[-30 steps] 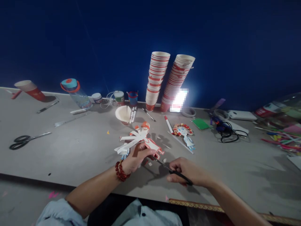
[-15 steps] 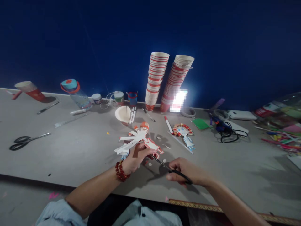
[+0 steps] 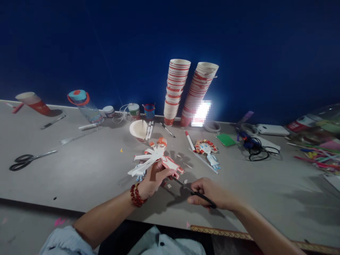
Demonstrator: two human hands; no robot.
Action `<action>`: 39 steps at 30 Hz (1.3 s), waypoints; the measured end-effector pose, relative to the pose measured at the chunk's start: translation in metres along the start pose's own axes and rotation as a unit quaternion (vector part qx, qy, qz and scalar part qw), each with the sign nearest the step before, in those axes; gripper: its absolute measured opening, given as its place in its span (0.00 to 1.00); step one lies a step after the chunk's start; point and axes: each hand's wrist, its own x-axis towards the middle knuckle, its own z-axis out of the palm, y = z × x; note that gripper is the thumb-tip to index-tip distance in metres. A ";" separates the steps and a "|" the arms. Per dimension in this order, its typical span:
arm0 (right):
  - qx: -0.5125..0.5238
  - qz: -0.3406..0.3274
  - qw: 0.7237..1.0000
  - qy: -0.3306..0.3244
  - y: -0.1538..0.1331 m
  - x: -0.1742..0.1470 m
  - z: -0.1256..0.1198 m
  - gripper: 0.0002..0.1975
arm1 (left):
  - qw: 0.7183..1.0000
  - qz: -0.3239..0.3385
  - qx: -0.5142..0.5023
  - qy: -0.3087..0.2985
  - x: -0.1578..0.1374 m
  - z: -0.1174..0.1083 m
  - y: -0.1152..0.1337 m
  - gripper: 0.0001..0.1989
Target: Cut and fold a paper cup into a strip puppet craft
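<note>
My left hand (image 3: 156, 177) is closed on a paper cutout doll (image 3: 171, 163), white with red outlines, whose head end fans out in white and red strips. Black-handled scissors (image 3: 203, 199) sit in my right hand (image 3: 209, 193), fingers wrapped round the handles. Their blades reach to the lower edge of the cutout, beside my left fingers. Small paper scraps (image 3: 169, 186) lie on the table below. Partly hidden behind the strips is another cutout with blue legs (image 3: 139, 176). A finished-looking paper doll (image 3: 208, 152) with red-and-yellow hair and blue lines rests to the right.
Two tall stacks of paper cups (image 3: 175, 92) stand by the blue wall beside a bright light (image 3: 202, 113). A cut cup (image 3: 138, 130), white markers (image 3: 150, 130) and a red-capped marker (image 3: 190, 140) lie nearer. Left are another pair of scissors (image 3: 23, 161) and a water bottle (image 3: 86, 106).
The cutout's paper strips have shifted slightly, showing more of the blue-legged piece behind. Both hands and the scissors keep nearly the same place.
</note>
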 end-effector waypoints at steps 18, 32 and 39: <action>0.132 -0.038 0.990 -0.033 0.015 -0.013 0.011 0.29 | 0.995 -0.013 -0.099 0.018 0.002 0.000 -0.005 0.06; 0.123 -0.019 0.991 -0.050 0.015 -0.011 0.001 0.29 | 1.000 0.001 -0.013 -0.020 0.001 -0.004 -0.008 0.09; 0.110 -0.019 0.993 -0.050 0.015 -0.008 -0.001 0.30 | 1.000 -0.006 0.003 -0.017 0.000 -0.003 -0.005 0.10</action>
